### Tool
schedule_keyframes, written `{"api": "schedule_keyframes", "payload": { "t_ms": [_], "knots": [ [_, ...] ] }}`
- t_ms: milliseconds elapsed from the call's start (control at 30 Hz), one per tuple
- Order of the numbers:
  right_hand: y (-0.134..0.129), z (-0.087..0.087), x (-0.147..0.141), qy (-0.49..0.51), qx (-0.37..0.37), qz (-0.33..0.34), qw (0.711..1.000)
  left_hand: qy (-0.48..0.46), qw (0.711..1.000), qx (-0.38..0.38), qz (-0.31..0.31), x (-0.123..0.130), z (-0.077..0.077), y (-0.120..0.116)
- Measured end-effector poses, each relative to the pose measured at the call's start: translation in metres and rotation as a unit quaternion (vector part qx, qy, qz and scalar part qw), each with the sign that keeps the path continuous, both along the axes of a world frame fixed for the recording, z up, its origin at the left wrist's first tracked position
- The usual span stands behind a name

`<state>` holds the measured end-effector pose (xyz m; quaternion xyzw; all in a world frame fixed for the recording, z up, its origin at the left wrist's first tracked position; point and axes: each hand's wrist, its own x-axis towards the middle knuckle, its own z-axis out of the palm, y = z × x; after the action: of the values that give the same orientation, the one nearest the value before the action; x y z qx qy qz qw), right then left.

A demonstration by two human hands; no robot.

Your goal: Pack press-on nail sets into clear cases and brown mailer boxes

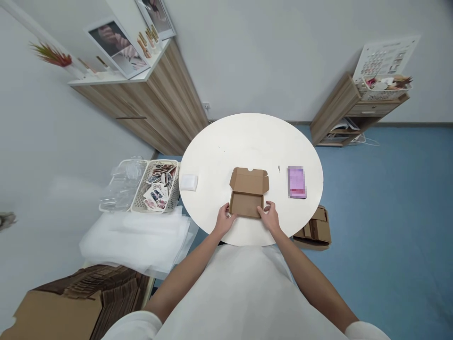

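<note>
A small brown cardboard box (247, 204) lies on the round white table (255, 137) in front of me, its lid raised and tilted back. Its inside is bare. My left hand (224, 221) grips the near left corner, fingers on the side wall and thumb at the front edge. At the near right corner my right hand (269, 217) holds the box, thumb over the inner edge and fingers outside. To the right lies a pinkish-purple packet (297, 182), blurred by pixels. A small white stack (188, 182) of what look like thin sheets sits near the table's left edge.
Left of the table stand a white basket (173, 198) of printed cards and clear plastic bags (125, 182). Translucent sheets (134, 238) and stacked flat cardboard (67, 307) lie nearer me. A carton (320, 229) is on the floor at right. Wooden cabinets (177, 89) stand behind.
</note>
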<state>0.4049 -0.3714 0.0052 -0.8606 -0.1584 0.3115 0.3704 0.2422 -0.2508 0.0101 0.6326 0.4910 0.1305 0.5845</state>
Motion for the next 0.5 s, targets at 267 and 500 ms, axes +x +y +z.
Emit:
{"api": "schedule_keyframes", "payload": {
  "t_ms": [267,500],
  "knots": [
    [0.007,-0.005,0.000,0.018,0.118,-0.030,0.992,-0.015,1.000,-0.007,0.013,0.010,0.009,-0.002],
    [0.011,-0.005,0.000,0.051,0.146,-0.058,0.986,-0.029,0.999,-0.031,-0.025,0.018,0.010,0.014]
  ]
}}
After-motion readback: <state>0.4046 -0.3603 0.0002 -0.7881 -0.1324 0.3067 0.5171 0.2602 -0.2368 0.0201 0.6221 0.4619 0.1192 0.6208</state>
